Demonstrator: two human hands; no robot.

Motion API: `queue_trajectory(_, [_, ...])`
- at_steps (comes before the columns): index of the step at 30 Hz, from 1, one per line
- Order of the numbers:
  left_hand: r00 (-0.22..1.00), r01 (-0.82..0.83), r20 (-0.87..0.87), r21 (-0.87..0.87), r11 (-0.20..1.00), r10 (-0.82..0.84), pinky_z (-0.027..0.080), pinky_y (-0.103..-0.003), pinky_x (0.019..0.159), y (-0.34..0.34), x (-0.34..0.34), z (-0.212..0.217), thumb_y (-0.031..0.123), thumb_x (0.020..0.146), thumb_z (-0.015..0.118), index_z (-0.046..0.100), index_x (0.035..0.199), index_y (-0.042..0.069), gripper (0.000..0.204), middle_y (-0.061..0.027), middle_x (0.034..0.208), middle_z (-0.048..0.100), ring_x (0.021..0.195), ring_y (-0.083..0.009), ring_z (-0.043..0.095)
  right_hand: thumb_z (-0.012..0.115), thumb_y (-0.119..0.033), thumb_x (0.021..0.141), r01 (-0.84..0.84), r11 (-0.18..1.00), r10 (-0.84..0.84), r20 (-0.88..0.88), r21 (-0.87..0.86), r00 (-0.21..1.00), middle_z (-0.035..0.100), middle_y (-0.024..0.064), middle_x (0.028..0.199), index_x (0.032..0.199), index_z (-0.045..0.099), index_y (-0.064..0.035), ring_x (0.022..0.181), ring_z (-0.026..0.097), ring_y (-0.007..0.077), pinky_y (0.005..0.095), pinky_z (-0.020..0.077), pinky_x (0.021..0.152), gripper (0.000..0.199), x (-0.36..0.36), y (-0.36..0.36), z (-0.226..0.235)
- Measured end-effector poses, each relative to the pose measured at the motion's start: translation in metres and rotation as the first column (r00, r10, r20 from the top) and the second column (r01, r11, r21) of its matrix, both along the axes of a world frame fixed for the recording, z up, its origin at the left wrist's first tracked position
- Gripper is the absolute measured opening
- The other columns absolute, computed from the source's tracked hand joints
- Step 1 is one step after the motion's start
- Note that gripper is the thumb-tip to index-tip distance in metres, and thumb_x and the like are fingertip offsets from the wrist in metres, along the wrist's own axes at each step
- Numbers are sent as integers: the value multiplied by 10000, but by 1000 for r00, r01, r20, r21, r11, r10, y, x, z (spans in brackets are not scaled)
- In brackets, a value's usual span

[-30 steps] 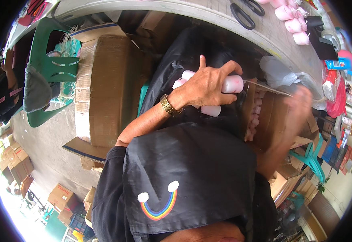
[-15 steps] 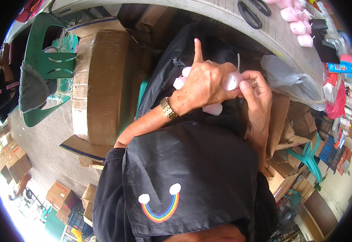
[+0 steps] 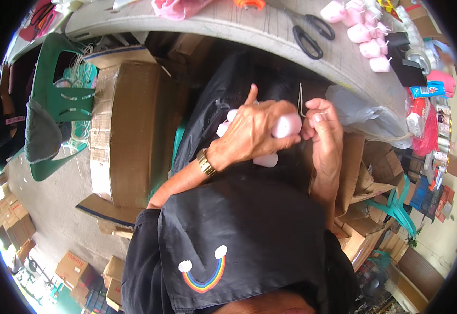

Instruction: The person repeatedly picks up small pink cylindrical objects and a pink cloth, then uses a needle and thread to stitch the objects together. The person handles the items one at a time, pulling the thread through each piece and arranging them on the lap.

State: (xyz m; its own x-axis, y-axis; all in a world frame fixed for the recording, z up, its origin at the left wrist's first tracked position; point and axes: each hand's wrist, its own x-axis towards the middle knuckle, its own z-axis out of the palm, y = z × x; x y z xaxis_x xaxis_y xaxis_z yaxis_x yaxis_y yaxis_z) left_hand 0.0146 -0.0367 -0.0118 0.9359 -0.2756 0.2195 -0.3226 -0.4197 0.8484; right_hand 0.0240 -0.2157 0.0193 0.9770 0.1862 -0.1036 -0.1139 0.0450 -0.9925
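My left hand (image 3: 252, 131) is closed around a pale pink candle (image 3: 287, 125), its flat round end turned to the right. The left index finger points up, away from the candle. Just right of the candle, my right hand (image 3: 324, 138) pinches a thin white wick (image 3: 300, 99) between thumb and fingertips. Part of the wick stands up in a narrow loop between the hands. Below the left hand another pale pink candle (image 3: 266, 160) rests on the black cloth over my lap. More pink pieces (image 3: 224, 128) show beside the left hand, partly hidden by it.
Scissors with black handles (image 3: 313, 37) lie on the table (image 3: 249, 26) ahead, near several pink candles with wicks (image 3: 370, 48). A clear plastic bag (image 3: 364, 112) hangs at the right. At the left stand a cardboard box (image 3: 134, 133) and a green chair (image 3: 55, 99).
The right hand has drawn slightly away from the candle, and the wick now bends into a loop. My view has shifted, showing more of the table.
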Motion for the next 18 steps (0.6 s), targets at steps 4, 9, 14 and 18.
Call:
queue_trajectory(4, [983,126,141,-28,992,-121,548,-404,751,1,-6,5,380,695,809,621,1000,94,459,-75,1161,519,889,-293,635,414,-157,1009,-130,979,142,71,-155,987,479,-23,759,1008,602,-30,617,380,40,190,345,558,227,22,1,19])
queue_trajectory(9, [939,293,232,-144,945,-255,537,-379,742,-3,-16,-3,256,741,760,563,977,47,372,-109,1126,553,876,-303,634,577,-127,930,-161,787,411,310,-596,858,559,29,870,1086,618,-46,657,513,132,279,462,636,181,67,37,29])
queue_trajectory(14, [970,169,-121,-286,943,-210,498,-427,736,-3,-18,-5,172,775,714,490,1069,30,396,-167,997,605,858,-350,630,658,-167,865,346,620,529,701,-704,478,621,87,894,975,650,-57,650,577,208,326,468,598,156,107,84,52])
queue_trajectory(18, [963,90,-196,-416,905,-186,480,-395,821,0,-13,-1,52,768,634,461,1140,32,411,-175,1003,581,946,-358,610,676,-165,802,470,462,595,656,-752,465,586,162,1000,1090,540,-67,902,565,322,410,479,760,333,145,140,55])
